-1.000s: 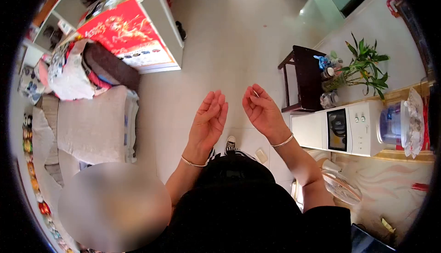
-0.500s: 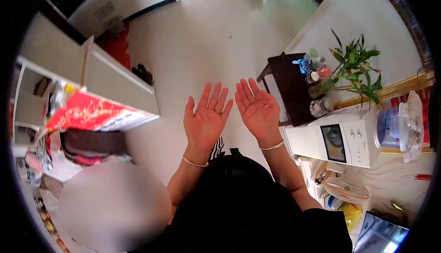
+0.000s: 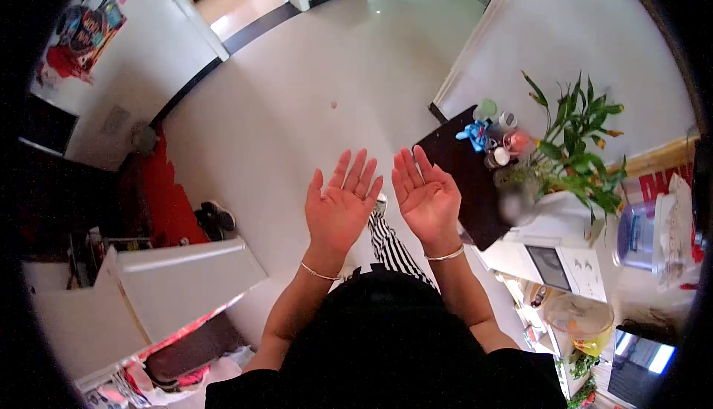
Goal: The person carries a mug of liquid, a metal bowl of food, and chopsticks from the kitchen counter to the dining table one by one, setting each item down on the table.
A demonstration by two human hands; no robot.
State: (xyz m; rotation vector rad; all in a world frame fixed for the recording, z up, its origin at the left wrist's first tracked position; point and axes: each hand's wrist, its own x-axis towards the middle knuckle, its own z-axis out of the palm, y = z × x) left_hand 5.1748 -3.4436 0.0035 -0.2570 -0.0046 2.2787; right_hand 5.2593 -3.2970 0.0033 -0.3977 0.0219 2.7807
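Observation:
Palms up, both of my hands are held out in front of my body, side by side with a small gap between them. My left hand [image 3: 339, 205] is open with its fingers stretched out and holds nothing. A ring is on one finger, and a bracelet [image 3: 319, 272] circles the wrist. My right hand [image 3: 427, 201] is also open and bare, its fingers extended, with a bracelet [image 3: 445, 254] at the wrist. Below the hands, striped trousers [image 3: 397, 249] and a shoe [image 3: 381, 203] show above the pale floor [image 3: 297, 97].
To the right, a dark table [image 3: 464, 179] carries small jars, a blue item [image 3: 474, 135] and a leafy plant [image 3: 579, 134]. Beyond it are a white oven-like appliance [image 3: 564, 268] and a fan [image 3: 578, 315]. On the left stand a white cabinet [image 3: 178, 290] and dark shoes [image 3: 215, 219].
My view has turned and moved forward, bringing a doorway into sight at the upper left. The cabinet and the table have shifted lower in view. Both hands stay open, palms up.

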